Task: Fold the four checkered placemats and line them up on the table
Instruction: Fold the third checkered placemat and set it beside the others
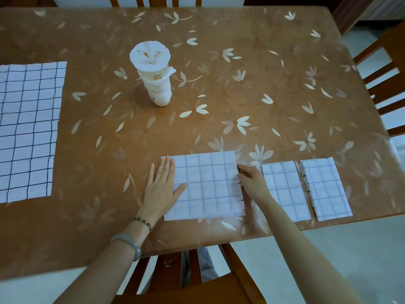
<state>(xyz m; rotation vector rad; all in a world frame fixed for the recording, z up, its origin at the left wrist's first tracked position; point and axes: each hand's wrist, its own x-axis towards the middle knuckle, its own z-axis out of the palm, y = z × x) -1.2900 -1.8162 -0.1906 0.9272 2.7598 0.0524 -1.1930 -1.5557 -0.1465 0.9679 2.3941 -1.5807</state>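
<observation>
This is a home dining room. A rectangular wooden table [263, 84] lies under a glossy brown cover printed with pale flowers. Orange-brown slat-backed wooden chairs [392, 43] stand at its far, right and near sides. A white checkered cloth placemat [203, 185] and an upright white paper-wrapped roll [156, 77] sit on it. A pale glossy floor [361, 249] shows beyond the table's edge.

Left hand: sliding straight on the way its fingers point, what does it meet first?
Probably nothing: beyond the left hand, resting on the half-folded placemat, only bare table shows. The white roll seems just left of that line.
</observation>
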